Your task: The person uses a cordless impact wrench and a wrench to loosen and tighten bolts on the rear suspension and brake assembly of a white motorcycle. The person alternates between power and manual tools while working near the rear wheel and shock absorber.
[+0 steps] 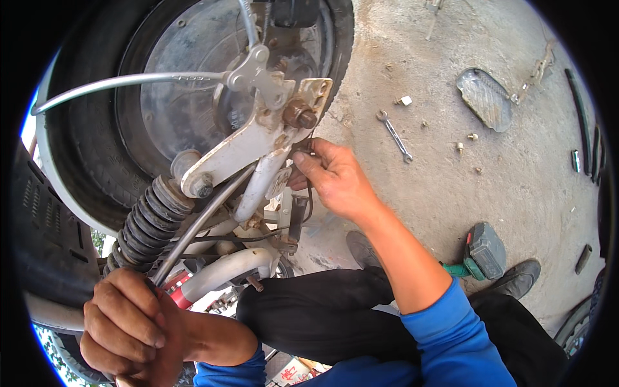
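Observation:
My left hand (128, 324) is closed around a long metal rod (208, 222), which runs up behind the white bracket (242, 145) beside the wheel. Next to that hand stands a black coil spring shock absorber (150, 222). A large rusty nut and bolt (300, 114) goes through the bracket. My right hand (329, 174) is just below this bolt, thumb and forefinger pinched together at the frame behind the bracket. A thin black cable (310, 200) hangs down by its fingers; whether they grip it is hidden.
The tyre (341, 48) fills the upper left. On the concrete floor lie an open-end wrench (395, 136), several flange bolts (459, 147), a clear plastic tray (483, 99), a socket (575, 160) and black hoses (578, 121). A green power tool with a battery (486, 251) lies by my shoe (520, 279).

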`<state>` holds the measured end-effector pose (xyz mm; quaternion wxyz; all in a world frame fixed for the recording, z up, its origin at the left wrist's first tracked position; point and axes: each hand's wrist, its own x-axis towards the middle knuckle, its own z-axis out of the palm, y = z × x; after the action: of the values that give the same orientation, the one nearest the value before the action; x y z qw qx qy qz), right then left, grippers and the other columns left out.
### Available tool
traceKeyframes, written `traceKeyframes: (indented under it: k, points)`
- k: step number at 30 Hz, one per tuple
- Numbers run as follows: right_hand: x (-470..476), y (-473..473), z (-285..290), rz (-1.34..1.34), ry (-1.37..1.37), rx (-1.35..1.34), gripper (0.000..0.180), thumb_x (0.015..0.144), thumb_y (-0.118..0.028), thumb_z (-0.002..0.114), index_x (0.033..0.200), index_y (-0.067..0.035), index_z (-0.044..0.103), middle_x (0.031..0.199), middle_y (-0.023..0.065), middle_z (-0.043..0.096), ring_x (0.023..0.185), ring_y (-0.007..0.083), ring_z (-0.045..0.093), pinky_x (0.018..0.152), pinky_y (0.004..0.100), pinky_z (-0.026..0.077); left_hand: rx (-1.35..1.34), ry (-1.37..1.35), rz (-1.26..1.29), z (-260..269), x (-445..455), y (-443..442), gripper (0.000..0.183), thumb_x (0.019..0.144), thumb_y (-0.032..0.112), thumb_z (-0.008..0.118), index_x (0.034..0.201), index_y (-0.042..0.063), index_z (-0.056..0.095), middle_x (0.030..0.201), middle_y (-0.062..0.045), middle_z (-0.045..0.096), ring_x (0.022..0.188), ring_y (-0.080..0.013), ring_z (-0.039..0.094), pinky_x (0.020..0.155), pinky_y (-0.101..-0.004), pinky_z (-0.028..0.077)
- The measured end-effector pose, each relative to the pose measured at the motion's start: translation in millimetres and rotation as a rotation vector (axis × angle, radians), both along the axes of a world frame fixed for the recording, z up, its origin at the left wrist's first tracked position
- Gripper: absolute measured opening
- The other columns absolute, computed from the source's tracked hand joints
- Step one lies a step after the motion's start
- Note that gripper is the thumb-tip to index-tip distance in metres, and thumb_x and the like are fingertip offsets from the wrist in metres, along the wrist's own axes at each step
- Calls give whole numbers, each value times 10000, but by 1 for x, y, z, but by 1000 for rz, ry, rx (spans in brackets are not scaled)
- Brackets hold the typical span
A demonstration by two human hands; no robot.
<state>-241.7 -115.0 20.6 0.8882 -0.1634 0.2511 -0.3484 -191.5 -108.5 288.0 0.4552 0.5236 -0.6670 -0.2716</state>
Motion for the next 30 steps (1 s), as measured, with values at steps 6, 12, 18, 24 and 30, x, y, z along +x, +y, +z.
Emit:
traceKeyframes:
  k: [6, 12, 18, 24, 30]
  points:
    - [10, 3, 0, -179, 182, -190, 195, 978, -110, 590, 1001, 82, 613, 819, 144, 685, 722, 181, 688, 641, 324, 558, -18, 18, -19, -3, -2, -2, 249, 706, 270, 616, 609, 197, 399, 511, 63, 398, 489, -87, 399, 567, -261, 310]
    - [7, 7, 7, -53, -10, 102, 259, 1010, -151, 570, 1128, 78, 601, 892, 142, 693, 760, 198, 706, 693, 322, 591, 5, 37, -30, -3, -3, -1, 259, 726, 257, 611, 613, 196, 387, 523, 59, 402, 499, -89, 395, 578, -269, 305]
    - [14, 11, 5, -74, -60, 144, 301, 1018, -155, 561, 1185, 95, 565, 888, 157, 677, 759, 219, 704, 682, 338, 609, 5, 50, -39, -6, -4, -2, 257, 739, 258, 604, 621, 195, 384, 533, 57, 403, 510, -90, 398, 581, -273, 305]
    - [15, 10, 1, -61, -160, 250, 260, 1024, -155, 554, 1128, 83, 554, 873, 148, 671, 743, 224, 706, 687, 333, 607, -5, 22, -22, -5, -5, -1, 247, 746, 268, 586, 628, 192, 383, 530, 54, 398, 494, -92, 398, 582, -271, 314]
    - [11, 8, 7, -27, 88, 19, 229, 1011, -124, 553, 1151, 58, 559, 905, 125, 655, 684, 200, 678, 613, 332, 596, 1, 51, -48, -4, -3, -2, 247, 741, 245, 600, 626, 193, 388, 526, 60, 404, 498, -87, 406, 576, -267, 318]
